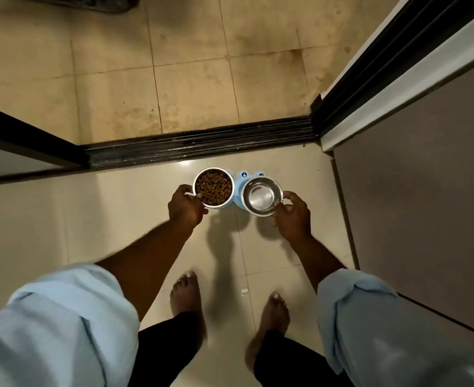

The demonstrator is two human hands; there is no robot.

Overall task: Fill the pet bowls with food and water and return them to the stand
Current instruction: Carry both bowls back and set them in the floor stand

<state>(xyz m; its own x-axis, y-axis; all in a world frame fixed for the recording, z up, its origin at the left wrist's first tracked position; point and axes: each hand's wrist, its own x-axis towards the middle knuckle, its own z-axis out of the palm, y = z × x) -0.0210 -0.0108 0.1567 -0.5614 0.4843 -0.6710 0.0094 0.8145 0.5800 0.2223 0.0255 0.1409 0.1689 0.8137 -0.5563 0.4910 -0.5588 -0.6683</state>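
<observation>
Head view: a glossy tiled floor (pixel 118 219) beside a door track (pixel 202 143). My left hand (pixel 185 209) pinches the food bowl (pixel 213 187) by its rim, and my right hand (pixel 293 216) pinches the water bowl (pixel 261 195). Both are over the blue stand (pixel 238 188); I can't tell if they're seated. I'd hold the water level, centre each bowl over its ring, lower gently, then release.

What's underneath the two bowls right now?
The blue stand shows between the kibble bowl and the water bowl. The bowls cover the rest of it, so whether they are seated cannot be seen.
</observation>
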